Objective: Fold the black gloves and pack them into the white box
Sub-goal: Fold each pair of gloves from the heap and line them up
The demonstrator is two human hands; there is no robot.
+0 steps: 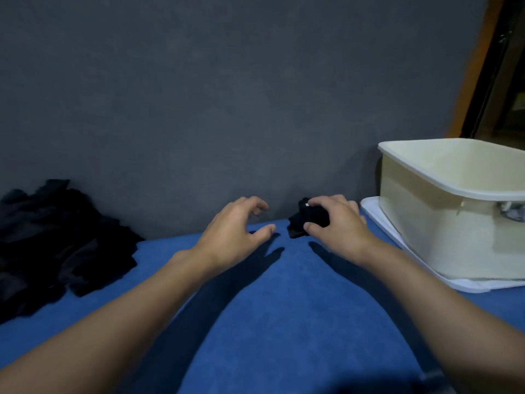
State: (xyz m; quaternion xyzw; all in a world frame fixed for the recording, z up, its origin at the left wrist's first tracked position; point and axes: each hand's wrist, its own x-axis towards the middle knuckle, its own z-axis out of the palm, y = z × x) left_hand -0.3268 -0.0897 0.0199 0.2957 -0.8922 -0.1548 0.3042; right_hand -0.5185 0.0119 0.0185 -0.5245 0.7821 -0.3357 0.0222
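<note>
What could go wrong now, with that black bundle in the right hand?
The right hand grips the folded black glove with a corner hanging loose, so it might unfold on the way. The white box beside it has a tall wall; a low carry could snag its rim. The left hand holds nothing, so nothing steadies the fold.

A blue cloth surface (pixel 270 322) meets a grey wall (pixel 227 95), a flat white tray (pixel 376 218) at right
</note>
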